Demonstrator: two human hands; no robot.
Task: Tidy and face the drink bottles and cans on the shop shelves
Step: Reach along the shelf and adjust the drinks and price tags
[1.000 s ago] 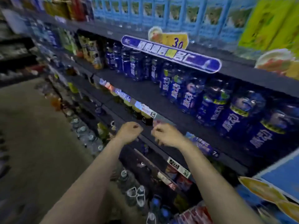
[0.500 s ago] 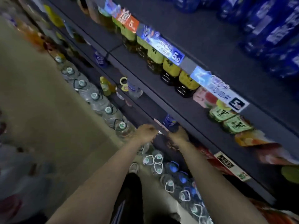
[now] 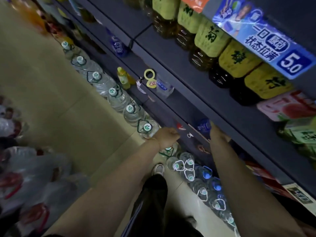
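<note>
Now my view has dropped from the upper shelves to a low one, where my left hand [image 3: 166, 136] hovers clenched and empty while my right hand [image 3: 216, 132], grip hidden, has reached under the shelf edge [image 3: 227, 122] toward a blue-labelled bottle [image 3: 203, 125].

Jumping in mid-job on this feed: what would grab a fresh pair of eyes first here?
Probably the bright blue price tag reading 5.0 at upper right, hanging over a row of dark tea bottles with yellow-green labels. Next, the line of big water jugs along the floor at the shelf foot. At centre, the left hand is fisted and the right hand reaches under a lower shelf near a blue bottle.
</note>
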